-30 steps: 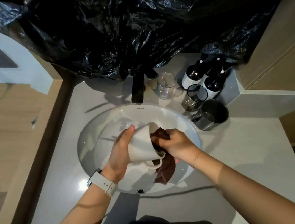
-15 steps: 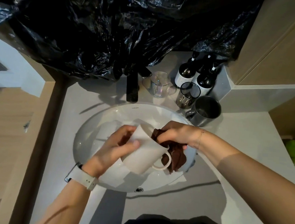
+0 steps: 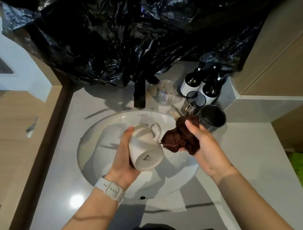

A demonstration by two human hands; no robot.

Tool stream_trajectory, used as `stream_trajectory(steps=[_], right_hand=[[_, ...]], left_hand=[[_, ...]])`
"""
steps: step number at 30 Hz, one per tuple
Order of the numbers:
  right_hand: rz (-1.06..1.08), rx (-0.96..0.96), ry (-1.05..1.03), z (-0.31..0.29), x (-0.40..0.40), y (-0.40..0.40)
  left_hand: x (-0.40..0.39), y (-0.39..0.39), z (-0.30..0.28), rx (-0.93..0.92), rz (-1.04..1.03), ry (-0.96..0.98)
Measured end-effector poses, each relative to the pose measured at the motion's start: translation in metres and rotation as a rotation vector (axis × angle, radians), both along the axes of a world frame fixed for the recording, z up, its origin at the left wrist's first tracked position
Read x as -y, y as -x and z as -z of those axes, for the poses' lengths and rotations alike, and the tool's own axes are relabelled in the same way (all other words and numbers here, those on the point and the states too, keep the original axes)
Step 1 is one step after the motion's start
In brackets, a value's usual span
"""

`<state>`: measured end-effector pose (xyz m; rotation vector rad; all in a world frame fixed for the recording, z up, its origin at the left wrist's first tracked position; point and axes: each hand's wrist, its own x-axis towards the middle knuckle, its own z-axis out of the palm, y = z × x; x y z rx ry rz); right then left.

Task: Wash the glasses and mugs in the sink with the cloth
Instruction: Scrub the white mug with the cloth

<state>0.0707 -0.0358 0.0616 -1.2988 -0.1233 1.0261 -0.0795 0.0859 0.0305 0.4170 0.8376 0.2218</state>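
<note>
The fingers (image 3: pixel 124 140) of the left hand (image 3: pixel 125 161) wrap the body of the cream ceramic mug (image 3: pixel 145 148), tipped on its side over the white oval sink basin (image 3: pixel 93 146) with its stamped base toward the camera and its handle upward, while the fingers (image 3: pixel 193 126) of the right hand (image 3: pixel 205 150) clench the bunched dark brown cloth (image 3: pixel 180 137) just beside the handle, apart from the mug's mouth. The step in hand looks like wiping this mug, outside or handle; to do it well, the left hand should keep a firm wrap low on the body, since wet glaze is likely slippery, and hold the mug over the basin so a slip falls short. The cloth works better spread over the fingertips than balled, and turning the mug against it would reach round the handle loop. On the grey counter (image 3: pixel 245 164) behind the basin stand a clear glass cup (image 3: pixel 166 91), a black-rimmed glass tumbler (image 3: pixel 194 103) and a dark metal mug (image 3: pixel 212 115), apparently next in line, beside the black faucet (image 3: pixel 139 94)
</note>
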Motion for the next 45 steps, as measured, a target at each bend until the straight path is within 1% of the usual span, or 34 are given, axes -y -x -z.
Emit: stream_trajectory(steps=[2,3,5,6,9,11,14,16,17,19,20,22,24,26,28,31,33,36,38,41,44,45], right_hand=[[0.015,0.101,-0.029,0.001,0.007,0.019],[-0.004,0.172,-0.013,0.002,0.009,0.028],[-0.009,0.286,0.03,0.005,0.008,0.039],[0.015,0.305,0.036,0.003,0.008,0.042],[0.15,0.218,0.007,0.003,0.006,0.04],[0.228,0.15,0.052,0.006,0.004,0.039],[0.328,0.005,0.11,0.025,0.002,0.038],[0.355,-0.118,0.122,0.036,0.002,0.036],[0.358,-0.142,0.116,0.04,0.002,0.035],[0.374,-0.142,0.1,0.043,0.002,0.033],[0.384,-0.081,0.098,0.044,0.002,0.033],[0.372,0.17,0.124,0.043,0.002,0.038],[0.295,0.442,0.143,0.047,0.008,0.047],[0.189,0.639,0.154,0.051,0.018,0.058],[0.093,0.781,0.144,0.054,0.028,0.063],[0.0,0.824,0.059,0.044,0.029,0.062],[-0.038,0.783,0.036,0.038,0.021,0.052],[-0.071,0.67,0.096,0.041,0.012,0.035],[-0.087,0.634,0.105,0.045,0.015,0.035],[-0.145,0.696,0.032,0.038,0.021,0.052],[-0.255,0.889,0.039,0.03,0.008,0.049],[-0.252,0.876,0.066,0.03,0.001,0.043]], left_hand=[[0.006,-0.005,-0.002,0.01,-0.049,0.138],[0.01,-0.007,-0.003,0.014,-0.055,0.15],[0.02,-0.011,-0.005,0.035,-0.048,0.091],[0.026,-0.011,-0.005,0.043,-0.042,0.027],[0.035,-0.01,-0.007,0.027,-0.004,-0.25],[0.035,-0.007,-0.009,-0.035,-0.016,-0.434],[0.033,-0.003,-0.008,-0.061,-0.009,-0.596],[0.035,0.0,-0.005,-0.022,0.054,-0.711],[0.038,0.002,-0.005,0.007,0.08,-0.732],[0.04,0.004,-0.003,0.03,0.061,-0.673],[0.04,0.005,-0.001,0.027,0.031,-0.597],[0.037,0.004,0.001,0.016,-0.014,-0.423],[0.034,0.003,0.001,-0.031,-0.043,-0.287],[0.03,0.003,0.002,-0.113,-0.044,-0.278],[0.029,0.004,0.004,-0.186,-0.038,-0.298],[0.035,0.003,0.005,-0.251,0.001,-0.265],[0.037,0.002,0.001,-0.245,0.015,-0.233],[0.034,0.001,-0.003,-0.16,-0.009,-0.204],[0.032,0.001,-0.003,-0.155,-0.046,-0.148],[0.036,0.002,0.002,-0.183,-0.116,-0.071],[0.044,0.002,0.005,-0.182,-0.116,-0.144],[0.045,0.002,0.005,-0.169,-0.122,-0.162]])
